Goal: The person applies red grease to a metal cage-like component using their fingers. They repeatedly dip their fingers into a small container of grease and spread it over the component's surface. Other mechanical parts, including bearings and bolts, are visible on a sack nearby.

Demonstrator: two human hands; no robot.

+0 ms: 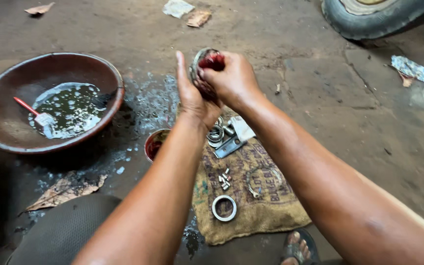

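Bearing (203, 61) (greasy) betw. both hands' fingers (211, 73) — above sack (251, 196).

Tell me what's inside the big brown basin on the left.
The brown basin holds a shallow pool of dark liquid flecked with pale foam, and a brush with a red handle lying in it. The basin's bottom under the liquid is hidden.
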